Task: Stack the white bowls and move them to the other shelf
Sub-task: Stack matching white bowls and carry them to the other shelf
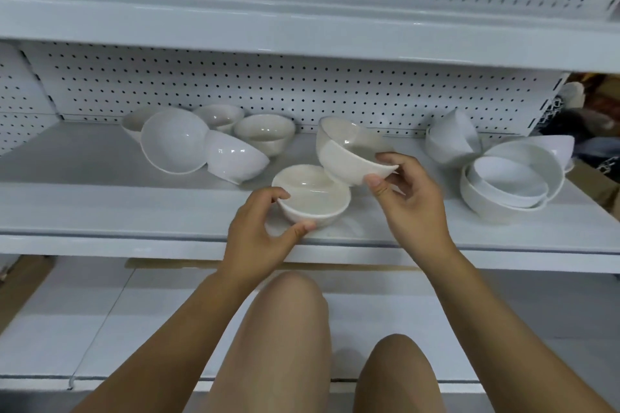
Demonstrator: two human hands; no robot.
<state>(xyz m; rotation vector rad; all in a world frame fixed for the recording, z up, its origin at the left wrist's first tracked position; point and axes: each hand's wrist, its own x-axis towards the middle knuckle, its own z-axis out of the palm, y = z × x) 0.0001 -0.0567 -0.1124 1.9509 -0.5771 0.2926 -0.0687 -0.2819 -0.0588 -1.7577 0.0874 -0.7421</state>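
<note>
In the head view, the only one we have, our left hand [265,228] curls thumb and fingers round the near side of an upright bowl [312,198] that sits on the middle shelf [100,204], close to its front edge. Our right hand [406,204] pinches the rim of a tilted bowl [349,157], thumb on the outer wall and fingers behind the rim. That bowl hangs just beyond and to the right of the left hand's grip, with its mouth turned away and to the left. We cannot tell whether its underside touches the upright bowl's far rim. The risk we judge greatest is the thin rim pinch: the glazed wall looks slick, and a bowl held by one edge can swing or slip and strike the one below, chipping both. Lowered while tilted, it may seat crooked and rock. The upright bowl is near the shelf lip, so a knock could push it off toward our knees. Left of the left hand lie loose bowls [174,144], some on their sides. Right of the right hand is a nested pile [510,184] that leans, and a passing elbow could upset it. We can read no brand, label or writing on the bowls or shelving.
</note>
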